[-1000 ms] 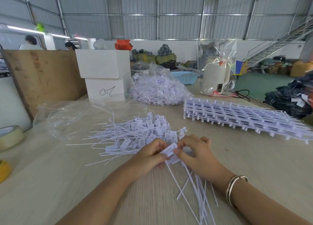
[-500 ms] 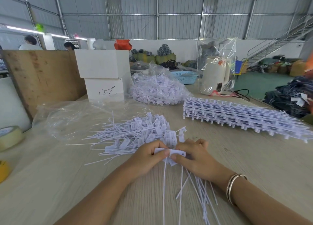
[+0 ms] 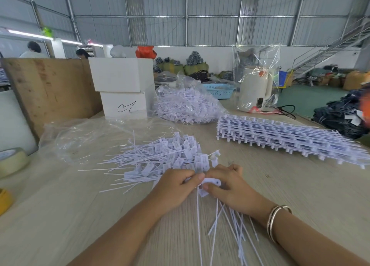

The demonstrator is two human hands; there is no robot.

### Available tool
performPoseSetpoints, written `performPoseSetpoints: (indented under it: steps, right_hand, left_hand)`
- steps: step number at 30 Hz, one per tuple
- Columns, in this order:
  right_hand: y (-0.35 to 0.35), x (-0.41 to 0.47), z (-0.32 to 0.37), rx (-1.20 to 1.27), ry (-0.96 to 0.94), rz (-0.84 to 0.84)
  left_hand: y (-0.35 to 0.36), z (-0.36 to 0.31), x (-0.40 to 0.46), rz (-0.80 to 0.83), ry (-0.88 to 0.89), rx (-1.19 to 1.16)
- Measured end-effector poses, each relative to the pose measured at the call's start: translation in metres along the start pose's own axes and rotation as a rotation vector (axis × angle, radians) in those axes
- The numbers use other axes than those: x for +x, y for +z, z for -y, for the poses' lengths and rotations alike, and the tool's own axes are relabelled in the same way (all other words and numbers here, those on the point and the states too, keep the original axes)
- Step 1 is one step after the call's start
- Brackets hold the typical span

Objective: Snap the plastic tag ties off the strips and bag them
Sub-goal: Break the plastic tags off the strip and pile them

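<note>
From the head camera, both hands meet low in the middle of the pale wood-grain worktop (image 3: 60, 215). The left hand (image 3: 174, 187) has its fingers curled, thumb and fingertips pinching the white tag tie strip (image 3: 210, 182) at one end. The right hand (image 3: 230, 187) pinches the same strip from the other side, thumb pressed under it and fingers folded over. A bundle of thin white tails (image 3: 230, 225) fans out from beneath the hands toward the near edge of the worktop. A metal bangle (image 3: 277, 219) sits on the right wrist.

Just beyond the hands lies a loose pile of separated ties (image 3: 170, 155), heads toward the right and tails pointing left, partly resting on an empty clear bag (image 3: 90, 137). Farther back is a filled clear bag of ties (image 3: 186, 107), next to two stacked white boxes (image 3: 122, 87). To the right, a stack of unbroken strips (image 3: 280, 137) lies flat on the worktop, well apart from the hands. A tape roll (image 3: 12, 161) sits at the left edge, and a white kettle in a plastic bag (image 3: 256, 87) stands at the back.
</note>
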State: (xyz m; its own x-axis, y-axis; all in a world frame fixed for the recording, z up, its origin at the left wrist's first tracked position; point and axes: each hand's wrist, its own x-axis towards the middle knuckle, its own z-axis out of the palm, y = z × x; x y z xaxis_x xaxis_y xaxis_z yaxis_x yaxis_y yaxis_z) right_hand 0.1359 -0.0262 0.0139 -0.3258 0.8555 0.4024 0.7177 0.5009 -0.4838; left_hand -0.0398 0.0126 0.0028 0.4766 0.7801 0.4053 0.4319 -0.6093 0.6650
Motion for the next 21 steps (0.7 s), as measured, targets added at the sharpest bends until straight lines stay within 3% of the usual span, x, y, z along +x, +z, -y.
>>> performPoseSetpoints:
  steps: [16, 21]
  right_hand:
    - [-0.003, -0.001, 0.005, -0.047, -0.124, -0.241]
    - [-0.001, -0.001, 0.007, -0.058, -0.100, -0.157]
  left_hand:
    - [-0.004, -0.012, 0.002, -0.030, -0.249, -0.489]
    - [-0.001, -0.015, 0.000, -0.005, -0.177, -0.393]
